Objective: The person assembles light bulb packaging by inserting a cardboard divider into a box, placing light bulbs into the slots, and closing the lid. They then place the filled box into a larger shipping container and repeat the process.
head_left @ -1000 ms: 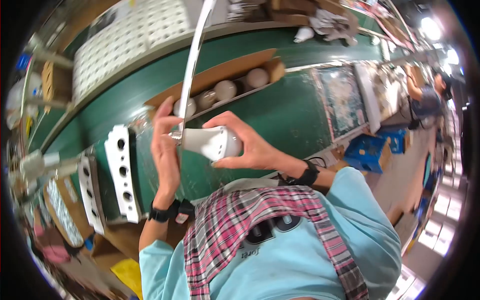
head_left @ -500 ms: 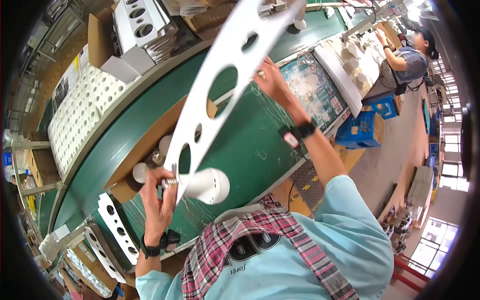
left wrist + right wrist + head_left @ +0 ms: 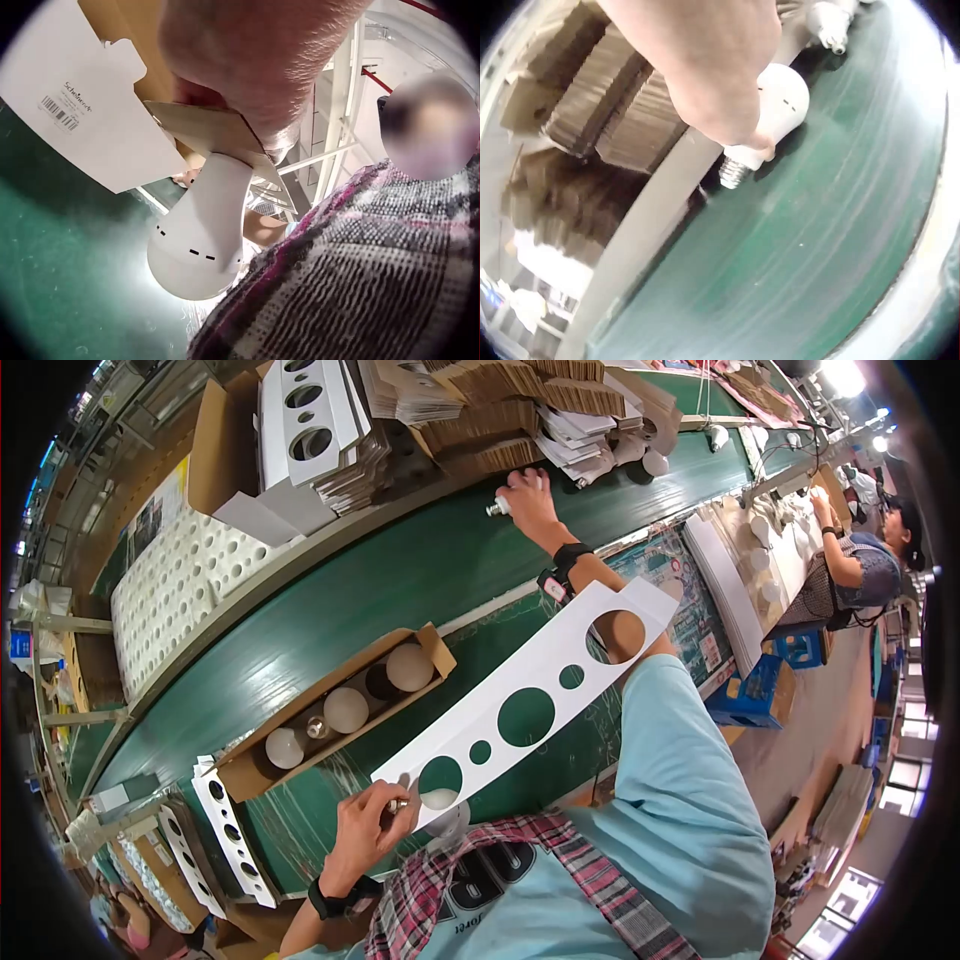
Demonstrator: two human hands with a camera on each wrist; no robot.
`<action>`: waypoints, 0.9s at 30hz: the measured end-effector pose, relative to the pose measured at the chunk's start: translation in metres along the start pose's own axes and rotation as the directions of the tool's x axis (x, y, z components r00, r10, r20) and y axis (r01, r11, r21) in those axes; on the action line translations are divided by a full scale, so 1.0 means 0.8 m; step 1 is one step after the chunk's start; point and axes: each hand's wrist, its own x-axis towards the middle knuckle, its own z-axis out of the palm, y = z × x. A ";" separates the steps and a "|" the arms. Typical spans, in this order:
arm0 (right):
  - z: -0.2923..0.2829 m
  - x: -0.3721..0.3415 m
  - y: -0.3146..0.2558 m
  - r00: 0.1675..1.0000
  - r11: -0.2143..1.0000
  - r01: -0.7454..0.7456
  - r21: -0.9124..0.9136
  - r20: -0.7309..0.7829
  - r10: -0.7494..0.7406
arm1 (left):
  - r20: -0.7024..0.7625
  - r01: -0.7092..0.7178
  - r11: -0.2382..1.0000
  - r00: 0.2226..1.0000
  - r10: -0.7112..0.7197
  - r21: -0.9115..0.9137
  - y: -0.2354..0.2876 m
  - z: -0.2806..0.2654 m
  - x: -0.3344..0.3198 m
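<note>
In the head view my left hand (image 3: 372, 822) pinches the metal base of a bulb (image 3: 447, 822) at the near end of a white card strip (image 3: 525, 717) with several round holes. The left wrist view shows that bulb's white body (image 3: 206, 217) below the card (image 3: 217, 135). Across the green belt, my right hand (image 3: 532, 505) grips a second bulb (image 3: 497, 507). In the right wrist view the fingers curl round this bulb (image 3: 780, 105), its screw base pointing down.
An open carton (image 3: 335, 735) holding several bulbs stands on the green bench. Stacked cardboard (image 3: 490, 420), a white perforated tray (image 3: 180, 600) and more bulbs (image 3: 655, 463) lie along the far side. Punched strips (image 3: 232, 830) are at the left. Another person (image 3: 855, 565) works at the right.
The right hand has left the first bulb, reached out to the far belt and taken hold of another. The left hand has moved nearer the body, and the strip has swung down to the right.
</note>
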 end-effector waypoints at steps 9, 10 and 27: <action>-0.162 -0.164 -0.060 0.703 -0.508 -0.318 0.800 0.559 0.440 | -0.009 0.025 0.997 1.000 -0.025 -0.077 0.010 -0.008 -0.034; -0.200 -0.182 -0.081 0.689 -0.508 -0.326 0.797 0.568 0.449 | -0.017 0.019 0.999 1.000 -0.019 -0.040 0.009 -0.008 -0.039; -0.217 -0.329 -0.243 0.723 0.298 -0.472 0.830 0.172 0.669 | -0.059 0.027 0.962 0.998 -0.012 0.271 -0.060 -0.004 -0.108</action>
